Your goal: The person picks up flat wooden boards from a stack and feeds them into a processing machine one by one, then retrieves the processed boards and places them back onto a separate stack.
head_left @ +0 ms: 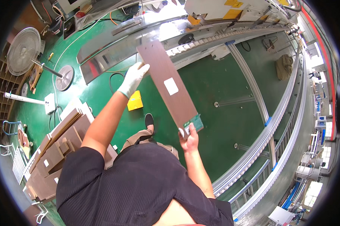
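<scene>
A long brown board (172, 98) with a blank-looking white label (171, 86) is held up in front of me, slanting from upper left to lower right. My left hand (134, 78), in a white glove, grips its left edge near the far end. At the near end, my bare right hand (189, 139) is closed on the corner, with the thumb on top. A green printed piece (194, 122), like a card or tape, lies at that end under the thumb. Small holes show at the board's far end.
Ahead runs a long machine with a roller track (200, 43). Curved metal conveyor rails (268, 128) stand on the right. Stacked brown boards (64, 150) are at my left, a yellow box (135, 101) lies on the green floor, and a standing fan (24, 51) is farther left.
</scene>
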{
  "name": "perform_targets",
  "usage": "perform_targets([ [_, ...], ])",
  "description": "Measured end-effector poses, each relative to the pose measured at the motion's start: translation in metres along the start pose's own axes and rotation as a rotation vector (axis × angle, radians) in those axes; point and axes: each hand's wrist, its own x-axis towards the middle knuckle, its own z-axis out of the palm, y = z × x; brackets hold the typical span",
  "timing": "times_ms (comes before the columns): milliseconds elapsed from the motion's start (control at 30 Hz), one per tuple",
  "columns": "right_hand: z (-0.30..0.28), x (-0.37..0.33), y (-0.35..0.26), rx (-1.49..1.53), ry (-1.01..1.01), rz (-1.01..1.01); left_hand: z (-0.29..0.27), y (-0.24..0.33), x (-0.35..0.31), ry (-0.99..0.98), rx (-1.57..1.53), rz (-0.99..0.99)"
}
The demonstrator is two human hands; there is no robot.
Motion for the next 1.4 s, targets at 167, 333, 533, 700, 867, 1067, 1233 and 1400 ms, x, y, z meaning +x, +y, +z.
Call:
perform_targets([
  [167, 0.093, 0.097, -0.036, -0.056, -0.034, -0.042, 0.011, 0.017, 0.11, 0.024, 0.254, -0.159],
  [333, 0.111, 0.177, -0.058, -0.075, 0.056, -0.025, 0.046, -0.042, 0.184, 0.098, 0.117, -0.29],
  [533, 0.136, 0.225, -0.111, -0.069, 0.166, 0.077, 0.101, 0.013, 0.212, 0.219, -0.652, -0.581],
  [700, 0.109, 0.272, -0.144, -0.009, 0.252, 0.053, 0.137, -0.013, 0.26, 0.3, -0.366, -0.499],
  [867, 0.123, 0.305, -0.218, -0.021, 0.382, 0.09, 0.181, -0.052, 0.308, 0.178, -0.108, -0.368],
  [1067, 0.123, 0.353, -0.272, 0.001, 0.459, 0.014, 0.242, -0.033, 0.367, 0.219, -0.063, -0.461],
  [1233, 0.11, 0.398, -0.318, 0.087, 0.386, -0.067, 0.283, -0.016, 0.408, 0.172, -0.039, -0.534],
  [1400, 0.095, 0.434, -0.363, 0.189, 0.229, -0.164, 0.298, -0.025, 0.439, -0.005, 0.351, -0.164],
])
